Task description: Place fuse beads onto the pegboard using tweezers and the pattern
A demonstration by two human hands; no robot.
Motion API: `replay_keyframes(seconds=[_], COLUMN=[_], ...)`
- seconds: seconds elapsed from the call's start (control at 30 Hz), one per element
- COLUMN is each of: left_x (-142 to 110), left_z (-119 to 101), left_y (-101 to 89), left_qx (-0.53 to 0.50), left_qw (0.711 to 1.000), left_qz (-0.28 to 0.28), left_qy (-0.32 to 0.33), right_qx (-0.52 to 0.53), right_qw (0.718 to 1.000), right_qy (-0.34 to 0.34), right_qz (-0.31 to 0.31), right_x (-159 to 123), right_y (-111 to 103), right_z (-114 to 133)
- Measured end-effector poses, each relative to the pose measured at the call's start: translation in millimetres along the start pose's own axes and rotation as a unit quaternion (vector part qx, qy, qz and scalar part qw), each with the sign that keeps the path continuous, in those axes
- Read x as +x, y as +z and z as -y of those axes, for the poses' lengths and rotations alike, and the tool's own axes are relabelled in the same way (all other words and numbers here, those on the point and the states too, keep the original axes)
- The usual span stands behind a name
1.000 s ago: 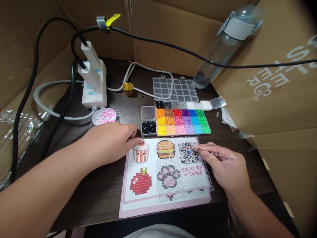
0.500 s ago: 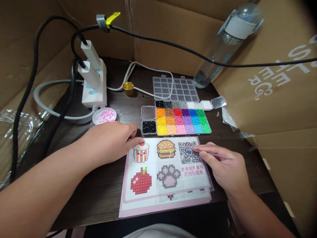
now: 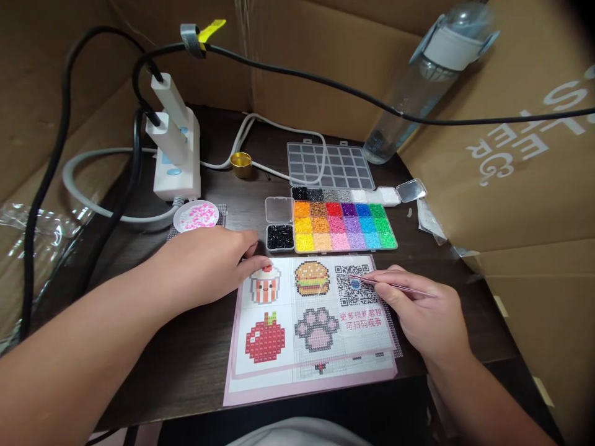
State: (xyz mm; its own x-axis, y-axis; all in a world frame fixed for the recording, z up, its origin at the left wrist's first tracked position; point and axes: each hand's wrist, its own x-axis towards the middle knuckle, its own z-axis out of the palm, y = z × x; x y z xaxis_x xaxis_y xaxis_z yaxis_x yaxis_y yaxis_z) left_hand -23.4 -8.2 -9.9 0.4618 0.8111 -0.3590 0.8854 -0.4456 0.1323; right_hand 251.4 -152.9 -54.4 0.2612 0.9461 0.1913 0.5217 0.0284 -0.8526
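now, right hand [image 3: 425,310]: thumb and fingers pinch slim pink tweezers [image 3: 403,288], tips at the printed qr code [image 3: 346,294];
left hand [image 3: 209,263]: fingers curled, thumb reaching to the cupcake picture [image 3: 266,292]; whether it grips the paper, one cannot tell;
pattern sheet [image 3: 279,313]: on the dark table [image 3: 181,371], between the hands;
bead case [image 3: 344,226]: open, just beyond the sheet; compartments sorted by colour;
white dish [image 3: 180,212]: pink beads inside, beyond the left hand.

I'm at a makeshift craft nook: cardboard walls [image 3: 307,68] rise beyond my right grip [image 3: 425,303], colour-sorted beads [image 3: 344,225] ahead-left of it on a dark tabletop [image 3: 186,371].
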Motion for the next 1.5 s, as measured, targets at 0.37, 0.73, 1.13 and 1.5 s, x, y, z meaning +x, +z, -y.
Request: replay_keyframes(seconds=[0.37, 0.73, 1.13, 1.5], left_x=[1, 1, 1, -6], left_z=[3, 0, 1, -1], left_y=[3.6, 0.1, 1.7, -7.0], left_qx=[-0.014, -0.011, -0.016, -0.024], left_qw=[1.000, 1.000, 1.000, 1.000], left_qz=[-0.015, 0.010, 0.004, -0.005], left_qy=[0.006, -0.010, -0.004, 0.012], right_qx=[0.038, 0.032, 0.019, 0.098], right_qw=[0.999, 0.999, 1.000, 0.995], right_qy=[0.014, 0.005, 0.003, 0.025], right_qz=[-0.001, 0.006, 0.009, -0.008], right_x=[-1, -1, -1, 5], right_y=[-3, -4, -4, -4], right_z=[-3, -1, -1, -11])
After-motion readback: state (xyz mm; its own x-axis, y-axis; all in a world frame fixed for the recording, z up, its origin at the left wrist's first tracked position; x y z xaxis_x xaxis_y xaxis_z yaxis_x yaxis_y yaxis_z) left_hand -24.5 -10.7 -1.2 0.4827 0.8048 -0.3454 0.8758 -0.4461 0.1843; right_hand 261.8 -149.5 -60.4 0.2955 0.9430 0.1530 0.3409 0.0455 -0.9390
